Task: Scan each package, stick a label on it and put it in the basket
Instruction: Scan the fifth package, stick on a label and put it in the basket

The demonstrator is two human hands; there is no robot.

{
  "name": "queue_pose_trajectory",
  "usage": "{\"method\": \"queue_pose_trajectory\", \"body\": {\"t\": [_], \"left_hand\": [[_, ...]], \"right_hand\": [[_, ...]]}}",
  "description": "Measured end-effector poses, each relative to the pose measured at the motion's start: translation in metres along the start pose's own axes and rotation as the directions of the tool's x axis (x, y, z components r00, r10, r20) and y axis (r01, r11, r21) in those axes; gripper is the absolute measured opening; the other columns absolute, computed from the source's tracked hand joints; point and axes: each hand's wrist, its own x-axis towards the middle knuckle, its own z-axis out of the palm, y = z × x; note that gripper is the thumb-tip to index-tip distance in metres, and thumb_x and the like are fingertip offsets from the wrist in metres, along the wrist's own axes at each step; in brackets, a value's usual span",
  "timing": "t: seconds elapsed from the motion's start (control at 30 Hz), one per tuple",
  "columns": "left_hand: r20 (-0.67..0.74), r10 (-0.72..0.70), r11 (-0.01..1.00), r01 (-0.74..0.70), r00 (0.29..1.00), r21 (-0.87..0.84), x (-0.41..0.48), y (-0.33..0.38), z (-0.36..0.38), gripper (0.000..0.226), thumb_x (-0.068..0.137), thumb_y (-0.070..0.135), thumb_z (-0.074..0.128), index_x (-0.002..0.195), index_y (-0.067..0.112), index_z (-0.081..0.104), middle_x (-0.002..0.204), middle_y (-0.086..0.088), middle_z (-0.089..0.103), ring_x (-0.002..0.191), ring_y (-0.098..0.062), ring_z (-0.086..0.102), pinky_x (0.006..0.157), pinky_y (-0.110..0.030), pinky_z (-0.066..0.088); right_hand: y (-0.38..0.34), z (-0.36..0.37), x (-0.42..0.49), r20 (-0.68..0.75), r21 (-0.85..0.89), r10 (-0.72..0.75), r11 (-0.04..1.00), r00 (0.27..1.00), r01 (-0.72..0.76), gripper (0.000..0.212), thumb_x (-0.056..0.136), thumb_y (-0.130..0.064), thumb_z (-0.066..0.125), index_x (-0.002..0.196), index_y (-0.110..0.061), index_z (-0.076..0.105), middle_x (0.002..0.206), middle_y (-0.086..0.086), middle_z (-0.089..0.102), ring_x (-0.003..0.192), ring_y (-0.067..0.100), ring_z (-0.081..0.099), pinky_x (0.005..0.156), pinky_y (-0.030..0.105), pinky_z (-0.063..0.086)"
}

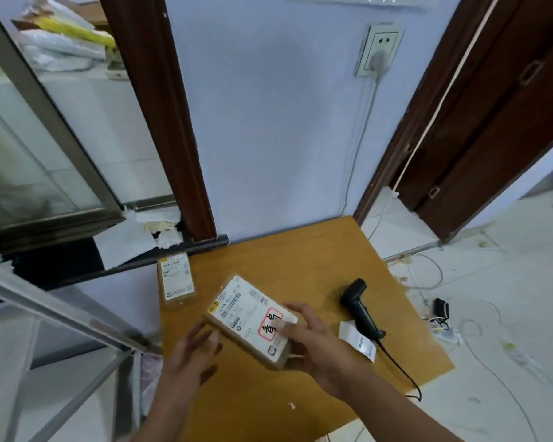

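A brown cardboard package (237, 317) with a white shipping label and a red-framed stamp is held tilted above the wooden table (300, 260). My right hand (313, 342) grips its near right end, thumb on the label. My left hand (192, 349) is at its left edge with straight fingers, touching or just short of the box. A second brown package (177, 280) with a label lies flat at the table's far left corner. A black handheld scanner (361, 309) lies on the table to the right. A white strip of labels (359, 341) lies beside the scanner.
The scanner's black cable (403, 374) runs off the table's right edge. A wall stands behind the table, with a socket (380, 49). Metal frames (61, 307) stand at the left. Loose cables and a small black device (441, 307) lie on the white floor at right.
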Motion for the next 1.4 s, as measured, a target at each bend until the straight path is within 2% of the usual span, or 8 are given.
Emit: {"method": "queue_pose_trajectory", "body": {"t": [0.13,0.27,0.43,0.57,1.0,1.17,1.27,1.4], "left_hand": [[0.053,-0.106,0.957,0.116,0.993,-0.266,-0.022,-0.001,0.054,0.032,0.089,0.038,0.063,0.121,0.036,0.065,0.107,-0.006,0.08,0.102,-0.032,0.073,0.083,-0.046,0.057],[-0.052,-0.066,0.987,0.058,0.996,-0.148,-0.023,-0.013,0.079,0.037,0.086,0.04,0.071,0.122,0.034,0.068,0.109,-0.003,0.08,0.099,-0.028,0.077,0.088,-0.049,0.06],[-0.145,0.026,0.999,-0.021,0.989,0.032,-0.031,-0.014,0.095,0.03,0.095,0.041,0.066,0.125,0.044,0.061,0.107,0.01,0.079,0.088,-0.008,0.077,0.073,-0.028,0.063],[-0.177,0.082,0.996,-0.076,0.981,0.04,-0.039,-0.016,0.1,0.038,0.097,0.035,0.066,0.134,0.044,0.06,0.105,0.021,0.078,0.094,-0.003,0.076,0.077,-0.027,0.062],[-0.202,0.022,1.0,-0.022,0.979,0.001,-0.024,-0.064,0.105,0.049,0.094,0.027,0.073,0.142,0.031,0.06,0.129,0.006,0.073,0.112,-0.014,0.073,0.093,-0.037,0.06],[-0.225,-0.019,0.987,0.054,0.974,0.151,0.006,-0.116,0.114,0.053,0.09,0.028,0.08,0.139,0.021,0.064,0.124,0.005,0.074,0.109,-0.008,0.072,0.092,-0.023,0.057],[-0.195,-0.058,0.964,0.106,0.979,0.244,0.024,-0.147,0.13,0.047,0.093,0.023,0.077,0.137,0.018,0.065,0.118,0.007,0.072,0.098,0.001,0.069,0.077,-0.004,0.05],[-0.192,-0.096,0.93,0.157,0.977,0.331,0.036,-0.168,0.147,0.045,0.095,0.023,0.074,0.139,0.018,0.064,0.119,0.004,0.073,0.088,0.002,0.064,0.058,-0.002,0.048]], "right_hand": [[0.001,-0.005,-0.004,0.104,-0.01,0.062,0.998,0.993,-0.062,0.069,0.085,-0.015,0.084,0.142,-0.031,0.048,0.125,0.019,0.071,0.111,0.036,0.074,0.095,0.057,0.06],[0.002,-0.021,-0.002,0.1,-0.255,0.023,0.967,0.995,0.004,0.075,0.078,-0.032,0.089,0.143,-0.032,0.051,0.123,0.006,0.072,0.113,0.025,0.073,0.1,0.047,0.059],[0.004,-0.047,0.004,0.044,-0.155,-0.06,0.986,0.997,0.067,0.047,0.095,-0.023,0.074,0.139,-0.024,0.059,0.119,0.011,0.075,0.106,0.024,0.076,0.097,0.044,0.061],[0.005,-0.062,0.009,0.102,-0.102,-0.054,0.993,0.993,0.064,0.048,0.092,-0.019,0.077,0.137,-0.02,0.06,0.12,0.016,0.075,0.109,0.028,0.076,0.1,0.047,0.059],[0.035,-0.079,0.029,0.081,-0.12,-0.018,0.992,0.997,0.028,0.028,0.097,-0.015,0.072,0.123,-0.024,0.067,0.113,0.011,0.078,0.106,0.024,0.076,0.094,0.036,0.062],[0.074,-0.098,0.065,-0.029,-0.408,0.035,0.912,0.999,-0.044,0.039,0.102,-0.034,0.065,0.137,-0.019,0.066,0.123,0.0,0.076,0.109,0.016,0.074,0.099,0.038,0.06],[0.101,-0.115,0.083,-0.109,-0.612,-0.037,0.79,0.993,-0.038,0.039,0.102,-0.041,0.063,0.134,-0.02,0.069,0.124,0.001,0.076,0.106,0.017,0.073,0.096,0.039,0.06],[0.124,-0.131,0.097,-0.147,-0.696,-0.068,0.716,0.987,-0.054,0.036,0.101,-0.044,0.061,0.13,-0.024,0.07,0.115,-0.004,0.078,0.096,0.012,0.075,0.085,0.036,0.063]]}}
